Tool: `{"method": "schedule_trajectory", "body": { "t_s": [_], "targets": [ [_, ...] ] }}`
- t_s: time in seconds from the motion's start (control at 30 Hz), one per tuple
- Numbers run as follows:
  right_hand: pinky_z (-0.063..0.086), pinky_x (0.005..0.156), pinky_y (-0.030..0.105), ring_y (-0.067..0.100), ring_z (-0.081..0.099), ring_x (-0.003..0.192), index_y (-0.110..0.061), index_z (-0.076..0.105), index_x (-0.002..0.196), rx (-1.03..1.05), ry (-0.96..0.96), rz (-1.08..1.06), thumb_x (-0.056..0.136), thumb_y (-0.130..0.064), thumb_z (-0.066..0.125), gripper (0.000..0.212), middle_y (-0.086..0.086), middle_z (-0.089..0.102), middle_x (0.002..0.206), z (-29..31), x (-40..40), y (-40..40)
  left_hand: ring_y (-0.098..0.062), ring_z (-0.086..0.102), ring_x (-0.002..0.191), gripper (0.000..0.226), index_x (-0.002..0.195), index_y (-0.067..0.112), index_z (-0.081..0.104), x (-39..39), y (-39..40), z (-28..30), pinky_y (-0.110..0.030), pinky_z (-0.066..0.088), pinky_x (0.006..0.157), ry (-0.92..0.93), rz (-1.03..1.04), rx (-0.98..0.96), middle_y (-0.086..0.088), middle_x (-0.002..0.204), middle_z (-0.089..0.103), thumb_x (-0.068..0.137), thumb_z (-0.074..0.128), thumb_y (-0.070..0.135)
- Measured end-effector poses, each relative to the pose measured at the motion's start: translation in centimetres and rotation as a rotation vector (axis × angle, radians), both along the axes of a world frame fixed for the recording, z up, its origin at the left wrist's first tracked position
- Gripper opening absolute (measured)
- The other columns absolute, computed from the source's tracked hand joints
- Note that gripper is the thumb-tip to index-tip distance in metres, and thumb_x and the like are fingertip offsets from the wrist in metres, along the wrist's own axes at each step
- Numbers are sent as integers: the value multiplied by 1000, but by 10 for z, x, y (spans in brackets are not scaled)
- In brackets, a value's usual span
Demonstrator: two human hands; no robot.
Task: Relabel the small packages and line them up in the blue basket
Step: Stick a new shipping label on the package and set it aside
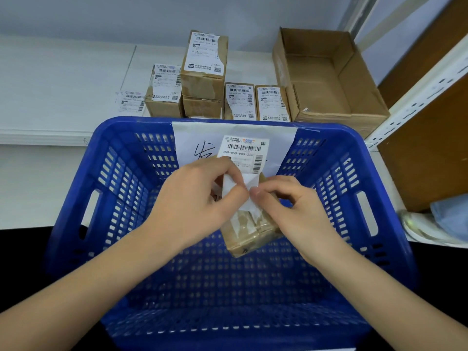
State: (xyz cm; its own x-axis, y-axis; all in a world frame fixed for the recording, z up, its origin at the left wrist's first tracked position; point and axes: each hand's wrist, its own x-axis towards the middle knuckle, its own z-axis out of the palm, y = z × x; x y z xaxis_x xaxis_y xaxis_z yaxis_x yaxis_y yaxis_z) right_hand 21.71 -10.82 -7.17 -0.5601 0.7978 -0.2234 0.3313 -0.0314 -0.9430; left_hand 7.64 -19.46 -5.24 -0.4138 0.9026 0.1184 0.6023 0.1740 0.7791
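Head view: left hand [195, 198] and right hand [291, 209] meet over the blue basket [76, 198], both pinching a white label [243, 158] above a small brown package [250, 234]. More labelled packages [205, 69] at 12 o'clock, open carton [326, 72] at 1.

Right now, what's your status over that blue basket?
Both hands, left hand and right hand, pinching label on small package. Held above blue basket. Nothing in the way.

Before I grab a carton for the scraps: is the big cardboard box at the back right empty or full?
Nearly empty: the cardboard box is open-topped, bare floor showing, with one small scrap inside.
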Motion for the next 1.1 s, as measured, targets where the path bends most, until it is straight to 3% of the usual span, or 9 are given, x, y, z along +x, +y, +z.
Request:
{"method": "schedule_trajectory", "body": {
  "t_s": [0.1, 0.2, 0.3, 0.47, 0.57, 0.7, 0.87, 1.03, 1.1],
  "targets": [
    [45, 79, 11, -5, 56, 93, -30, 72, 75, 3, 3, 46, 82, -21, 69, 12, -10, 58, 102, 2, 1, -3, -8, 56, 55, 34, 69, 27, 62, -1, 0, 3, -31, 49, 56, -24, 83, -17, 7, 63, 61, 65, 64, 61],
    [42, 73, 5, -6, 55, 94, -27, 72, 76, 10, 4, 63, 82, -17, 71, 12, -8, 57, 104, 2, 0, -5, -10, 53, 47, 23, 62, 23, 64, -6, 4, 0, -34, 51, 54, -76, 123, -50, 2, 56, 60, 71, 78, 38],
    [41, 72, 4, -6, 56, 92, -25, 71, 75, -2, 9, 68, 82, -14, 71, 13, -6, 57, 104, 2, 0, -6, -3, 49, 48, 24, 60, 22, 62, -9, 4, -1, -19, 43, 50, -78, 141, -80, 8, 52, 57, 71, 82, 31],
    [41, 71, 4, -6, 56, 92, -28, 71, 72, -11, 5, 63, 81, -16, 71, 16, -9, 57, 102, 3, 0, -5, -5, 59, 60, 26, 72, 21, 56, -16, 7, 3, -19, 47, 59, -96, 187, -102, 7, 63, 64, 72, 81, 23],
    [40, 74, 3, -7, 56, 92, -30, 71, 71, -8, -9, 60, 81, -17, 72, 16, -11, 57, 102, 4, 0, -4, 0, 61, 66, 12, 83, 24, 65, -24, 9, 7, -8, 44, 62, -146, 125, -215, 10, 63, 67, 78, 76, 26],
    [39, 79, 4, -6, 56, 92, -32, 70, 69, 18, -32, 71, 80, -18, 72, 18, -13, 59, 98, 3, 0, -3, 3, 64, 67, 7, 77, 23, 70, -31, 9, 12, -6, 46, 63, -307, 140, -251, 6, 68, 70, 78, 77, 22],
    [38, 86, 7, -5, 55, 96, -33, 73, 72, 8, -58, 61, 75, -37, 72, 6, -12, 60, 100, 2, 2, 0, -3, 65, 65, 6, 78, 19, 72, -36, 8, 21, -19, 49, 68, -414, 180, -209, 2, 70, 73, 76, 78, 20],
    [44, 86, 18, -5, 58, 89, -28, 74, 77, 2, -10, -14, 56, -66, 58, 46, -9, 62, 101, 3, 1, 5, 2, 61, 62, 7, 74, 20, 71, -29, 5, 22, -5, 45, 67, -350, 89, -167, 4, 61, 69, 76, 77, 18],
    [46, 83, 23, 0, 61, 86, -29, 75, 73, -6, 7, -43, 53, -69, 57, 48, -5, 65, 98, 2, -1, 7, 1, 60, 61, 7, 75, 20, 71, -21, 4, 18, -4, 43, 63, -298, 25, -185, 3, 64, 70, 77, 77, 16]
  ]
}}
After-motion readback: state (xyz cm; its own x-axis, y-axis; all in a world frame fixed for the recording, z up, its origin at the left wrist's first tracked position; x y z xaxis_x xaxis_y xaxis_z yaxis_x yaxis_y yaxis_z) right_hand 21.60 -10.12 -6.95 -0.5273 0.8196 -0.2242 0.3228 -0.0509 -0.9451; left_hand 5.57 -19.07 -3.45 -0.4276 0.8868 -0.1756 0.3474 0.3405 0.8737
